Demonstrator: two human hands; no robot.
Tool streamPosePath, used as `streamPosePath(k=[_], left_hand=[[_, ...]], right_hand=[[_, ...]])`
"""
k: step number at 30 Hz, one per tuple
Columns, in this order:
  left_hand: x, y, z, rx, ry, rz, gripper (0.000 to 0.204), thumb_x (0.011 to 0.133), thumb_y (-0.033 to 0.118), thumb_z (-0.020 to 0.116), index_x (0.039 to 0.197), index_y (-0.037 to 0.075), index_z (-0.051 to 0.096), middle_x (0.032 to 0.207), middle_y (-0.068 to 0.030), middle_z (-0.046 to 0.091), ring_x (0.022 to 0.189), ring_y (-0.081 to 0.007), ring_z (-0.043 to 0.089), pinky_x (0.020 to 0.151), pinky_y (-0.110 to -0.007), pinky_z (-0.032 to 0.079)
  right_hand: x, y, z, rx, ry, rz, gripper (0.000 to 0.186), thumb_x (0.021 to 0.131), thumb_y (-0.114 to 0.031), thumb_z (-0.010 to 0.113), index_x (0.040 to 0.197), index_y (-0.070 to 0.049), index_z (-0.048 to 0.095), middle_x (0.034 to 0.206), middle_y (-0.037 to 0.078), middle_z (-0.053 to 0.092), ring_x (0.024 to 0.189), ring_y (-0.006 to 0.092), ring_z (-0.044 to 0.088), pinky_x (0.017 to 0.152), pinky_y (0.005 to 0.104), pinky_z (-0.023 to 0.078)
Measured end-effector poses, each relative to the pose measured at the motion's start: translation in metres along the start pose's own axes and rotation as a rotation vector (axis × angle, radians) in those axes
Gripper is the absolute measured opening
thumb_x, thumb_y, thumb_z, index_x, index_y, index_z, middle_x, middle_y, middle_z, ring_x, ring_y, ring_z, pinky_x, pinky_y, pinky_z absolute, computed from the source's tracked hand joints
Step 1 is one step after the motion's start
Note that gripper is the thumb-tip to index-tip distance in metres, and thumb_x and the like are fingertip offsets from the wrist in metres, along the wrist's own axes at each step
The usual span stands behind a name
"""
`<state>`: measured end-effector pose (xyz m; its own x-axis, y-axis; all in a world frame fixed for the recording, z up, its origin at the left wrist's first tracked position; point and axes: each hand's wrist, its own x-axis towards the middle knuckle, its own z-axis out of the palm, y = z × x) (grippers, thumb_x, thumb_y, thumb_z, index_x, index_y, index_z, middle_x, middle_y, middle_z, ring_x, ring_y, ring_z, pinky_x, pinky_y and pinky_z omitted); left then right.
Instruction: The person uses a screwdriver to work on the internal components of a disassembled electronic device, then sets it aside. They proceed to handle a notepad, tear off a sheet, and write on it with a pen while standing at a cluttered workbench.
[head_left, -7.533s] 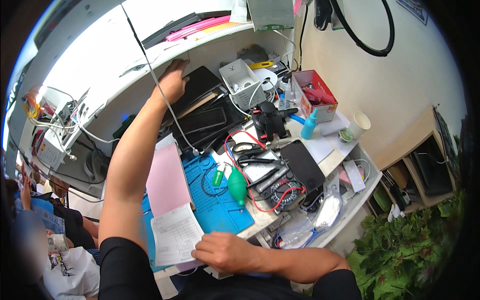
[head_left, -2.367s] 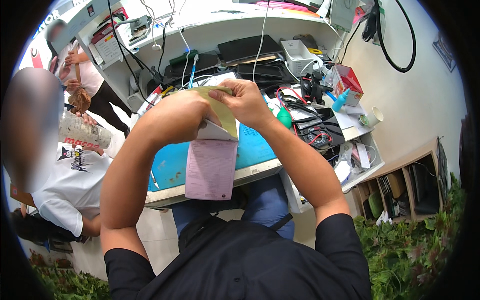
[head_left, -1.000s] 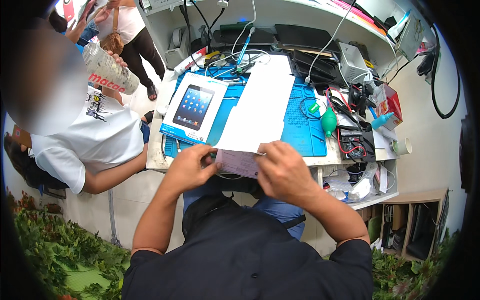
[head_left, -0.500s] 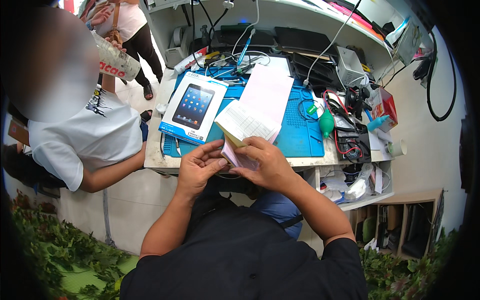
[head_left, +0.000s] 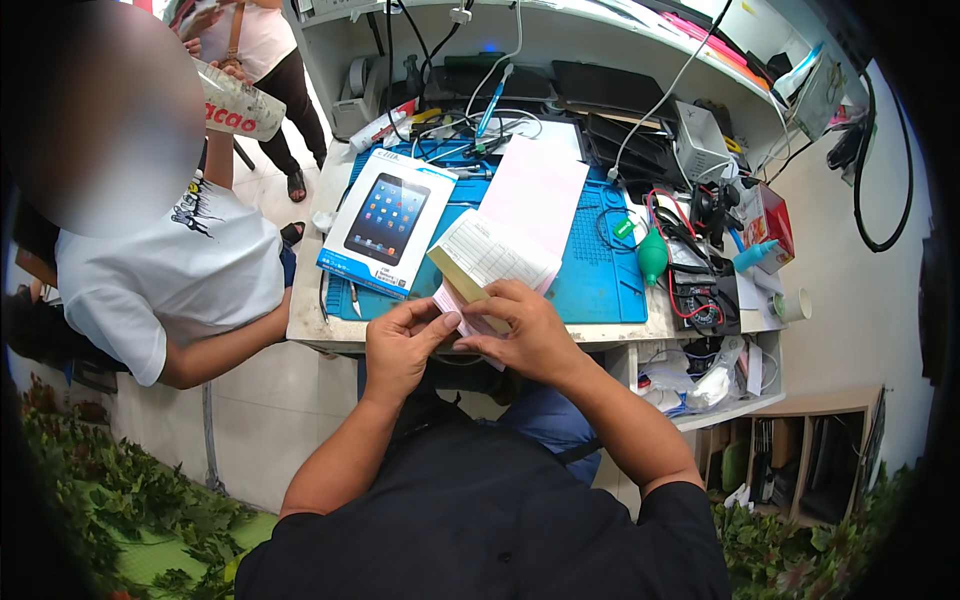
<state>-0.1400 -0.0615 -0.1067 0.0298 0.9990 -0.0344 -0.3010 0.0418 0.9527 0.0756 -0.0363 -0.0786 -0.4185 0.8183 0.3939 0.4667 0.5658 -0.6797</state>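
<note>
A receipt pad (head_left: pixel 495 250) with ruled white slips and a long pink sheet (head_left: pixel 535 185) reaching over its far side is between my hands at the desk's front edge. My left hand (head_left: pixel 398 350) pinches the lower left corner of the pad's pink leaves, thumb on top. On the right, my right hand (head_left: pixel 530 330) grips the pad's near edge, its fingers bent over the pages. How many leaves each hand holds is hidden. Left of the pad lies a white box (head_left: pixel 388 220) with a tablet pictured on it, resting on the blue work mat (head_left: pixel 610 280).
A green air blower (head_left: pixel 652 256), a multimeter with red leads (head_left: pixel 700 305) and a light-blue bottle (head_left: pixel 755 254) crowd the right side. Cables and tools fill the back. An open drawer (head_left: pixel 715 400) juts out at lower right. A person in a white shirt (head_left: pixel 180 280) sits at left.
The pad's pink leaves, spread apart before, now lie closer together between my fingers. My left thumb and fingers have closed further on the corner, and my right hand has shifted slightly left.
</note>
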Motion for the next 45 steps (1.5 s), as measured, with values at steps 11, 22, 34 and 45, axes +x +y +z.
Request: streamPosePath(k=[11,22,34,45], left_hand=[[0.000,0.001,0.004,0.007,0.014,-0.021,0.035,0.100,0.014,0.082,0.127,-0.009,0.075,0.113,-0.0112,0.079,0.098,-0.0170,0.076,0.089,-0.031,0.064],[0.001,-0.007,-0.001,0.042,0.022,0.009,0.026,0.105,0.013,0.076,0.121,-0.007,0.078,0.107,-0.0104,0.079,0.093,-0.0169,0.077,0.084,-0.031,0.068],[-0.001,-0.010,0.001,0.044,0.044,0.026,0.016,0.106,0.006,0.071,0.108,-0.009,0.076,0.099,-0.0109,0.077,0.087,-0.0150,0.076,0.079,-0.029,0.066],[0.000,-0.012,0.000,0.049,0.026,0.034,0.014,0.107,0.007,0.068,0.104,-0.006,0.072,0.099,-0.0113,0.076,0.085,-0.0157,0.076,0.079,-0.031,0.068]], right_hand=[[0.002,0.015,-0.002,0.216,-0.055,0.114,0.036,0.086,-0.034,0.091,0.111,-0.009,0.085,0.098,0.010,0.070,0.094,0.0303,0.071,0.081,0.0413,0.056],[0.004,0.008,-0.006,0.204,-0.072,0.135,0.037,0.088,-0.039,0.088,0.111,-0.010,0.085,0.097,0.010,0.070,0.093,0.0308,0.070,0.079,0.0416,0.055],[-0.001,0.010,-0.001,0.139,-0.049,0.115,0.030,0.090,-0.032,0.087,0.109,-0.009,0.086,0.106,0.012,0.074,0.100,0.0318,0.072,0.083,0.0416,0.057],[0.002,0.011,-0.004,0.310,-0.113,0.211,0.026,0.097,-0.030,0.083,0.110,-0.007,0.085,0.105,0.009,0.074,0.093,0.0271,0.074,0.079,0.0366,0.056]])
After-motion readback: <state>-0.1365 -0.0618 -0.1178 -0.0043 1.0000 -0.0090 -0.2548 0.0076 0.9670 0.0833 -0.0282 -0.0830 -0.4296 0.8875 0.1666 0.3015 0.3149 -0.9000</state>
